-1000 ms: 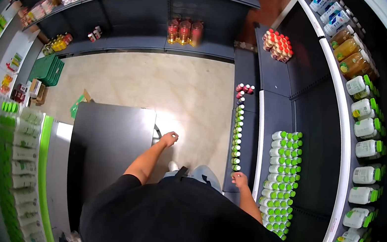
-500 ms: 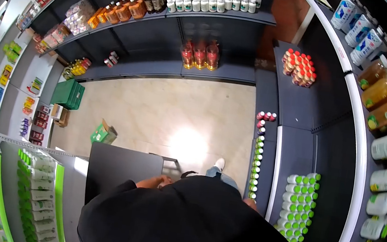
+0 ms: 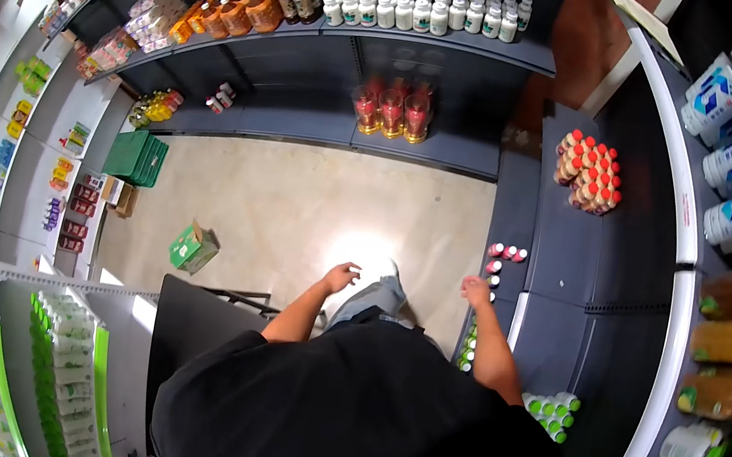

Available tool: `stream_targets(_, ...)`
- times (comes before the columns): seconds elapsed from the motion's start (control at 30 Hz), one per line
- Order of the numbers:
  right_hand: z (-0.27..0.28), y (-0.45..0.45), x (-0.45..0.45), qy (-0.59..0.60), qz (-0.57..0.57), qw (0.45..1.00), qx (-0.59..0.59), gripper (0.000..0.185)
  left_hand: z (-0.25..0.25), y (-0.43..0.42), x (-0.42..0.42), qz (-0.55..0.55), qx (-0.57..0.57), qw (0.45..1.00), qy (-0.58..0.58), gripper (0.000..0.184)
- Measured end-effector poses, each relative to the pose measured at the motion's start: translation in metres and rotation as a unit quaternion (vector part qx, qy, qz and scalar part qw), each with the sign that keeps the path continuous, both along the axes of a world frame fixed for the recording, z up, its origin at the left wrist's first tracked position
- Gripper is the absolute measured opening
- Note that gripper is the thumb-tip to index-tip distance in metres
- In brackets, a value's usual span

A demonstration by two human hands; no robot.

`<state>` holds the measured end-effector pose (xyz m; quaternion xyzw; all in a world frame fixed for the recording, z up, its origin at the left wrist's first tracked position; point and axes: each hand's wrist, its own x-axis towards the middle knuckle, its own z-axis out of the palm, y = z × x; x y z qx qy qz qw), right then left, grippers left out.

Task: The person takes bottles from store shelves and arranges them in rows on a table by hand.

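The single head view is taken from above the person's shoulders, facing forward and steeply down over the black T-shirt (image 3: 358,407). Wide-angle curvature bends the shelving; the shirt lies nearest, and the white-bottle shelf (image 3: 469,45) lies farther off, across the floor (image 3: 295,199).

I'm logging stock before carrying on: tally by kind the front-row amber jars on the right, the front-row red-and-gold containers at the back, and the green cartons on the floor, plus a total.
Amber jars: 3
Red-and-gold containers: 3
Green carton: 1
Total: 7
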<state>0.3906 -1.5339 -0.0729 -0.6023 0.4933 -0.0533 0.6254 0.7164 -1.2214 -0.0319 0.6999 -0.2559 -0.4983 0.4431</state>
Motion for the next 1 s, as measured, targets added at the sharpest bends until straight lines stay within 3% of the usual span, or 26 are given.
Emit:
stream_targets(0.07,-0.014,-0.003,-0.002,0.012,0.007,1.000,0.022,0.019,-0.023,-0.005,-0.005,-0.014,0.073,0.997,0.026,0.034)
stream_targets(0.1,-0.015,0.002,-0.004,0.022,0.012,0.999,0.034,0.018,-0.036,-0.001,-0.002,-0.045,0.097,0.994,-0.018,0.033)
stream_targets(0.13,-0.027,-0.002,-0.011,0.048,0.080,0.994,0.061,0.013,-0.027,-0.002,0.001,-0.025,0.175,0.984,-0.020,0.031)
stream_targets(0.17,-0.026,0.002,-0.017,0.056,0.050,0.993,0.091,0.011,-0.037,-0.001,0.009,0.026,0.248,0.968,0.040,0.029)
stream_targets(0.2,-0.029,0.012,-0.031,0.033,0.043,0.992,0.113,0.013,-0.046,0.010,0.033,-0.152,0.231,0.961,-0.027,0.031)
stream_targets(0.23,-0.029,0.004,-0.040,0.006,0.037,0.991,0.127,0.017,-0.051,0.019,0.057,-0.323,0.182,0.920,-0.127,0.034)
stream_targets(0.27,-0.040,-0.010,-0.059,0.105,0.112,0.982,0.106,0.026,-0.053,0.026,0.080,-0.441,0.105,0.866,-0.212,0.037)
stream_targets(0.3,-0.060,-0.008,-0.102,-0.282,0.014,0.926,0.251,0.028,-0.014,-0.004,0.087,-0.450,0.222,0.842,-0.199,0.041)
stream_targets(0.37,-0.034,-0.032,-0.115,-0.207,0.094,0.959,0.171,0.025,-0.045,-0.041,0.120,-0.559,0.150,0.767,-0.277,0.038)
stream_targets(0.4,-0.022,-0.047,-0.119,-0.167,0.116,0.965,0.163,0.023,-0.070,-0.072,0.129,-0.363,0.297,0.875,-0.124,0.035)
stream_targets(0.43,-0.011,-0.069,-0.122,-0.127,0.097,0.962,0.221,0.022,-0.067,-0.111,0.133,-0.132,0.422,0.896,0.039,0.031)
stream_targets(0.47,-0.012,-0.091,-0.129,-0.089,0.078,0.953,0.279,0.022,-0.050,-0.150,0.141,-0.240,0.324,0.914,-0.039,0.029)
stream_targets(0.53,-0.008,-0.136,-0.124,-0.018,0.040,0.920,0.389,0.020,-0.088,-0.219,0.175,-0.340,0.182,0.911,-0.144,0.032)
stream_targets(0.57,-0.011,-0.152,-0.120,0.019,0.020,0.897,0.440,0.019,-0.072,-0.259,0.176,-0.148,0.226,0.961,-0.059,0.037)
stream_targets(0.63,-0.046,-0.164,-0.097,0.150,-0.202,0.947,0.198,0.031,-0.067,-0.330,0.189,-0.176,0.142,0.962,-0.150,0.040)
stream_targets(0.7,0.002,-0.201,-0.007,0.177,-0.204,0.949,0.161,0.029,-0.067,-0.397,0.201,-0.202,0.117,0.958,-0.165,0.039)
stream_targets(0.73,-0.030,-0.223,0.005,0.039,-0.052,0.997,0.041,0.027,-0.066,-0.429,0.204,-0.202,0.129,0.958,-0.154,0.038)
stream_targets(0.77,-0.035,-0.243,0.027,-0.078,-0.039,0.995,0.054,0.024,-0.070,-0.458,0.206,-0.193,0.106,0.968,-0.118,0.036)
stream_targets(0.8,-0.040,-0.263,0.049,-0.196,-0.023,0.977,0.082,0.021,-0.063,-0.486,0.205,-0.184,0.089,0.972,-0.117,0.033)
stream_targets(0.83,-0.003,-0.277,0.095,-0.277,-0.144,0.917,0.247,0.018,-0.045,-0.507,0.205,-0.201,0.058,0.971,-0.117,0.031)
stream_targets(0.9,0.033,-0.310,0.175,-0.081,-0.133,0.984,0.084,0.016,-0.009,-0.538,0.199,-0.164,0.050,0.983,-0.070,0.029)
stream_targets(1.0,0.080,-0.395,0.260,-0.146,-0.031,0.984,-0.101,0.014,-0.021,-0.548,0.200,-0.132,0.032,0.991,0.001,0.027)
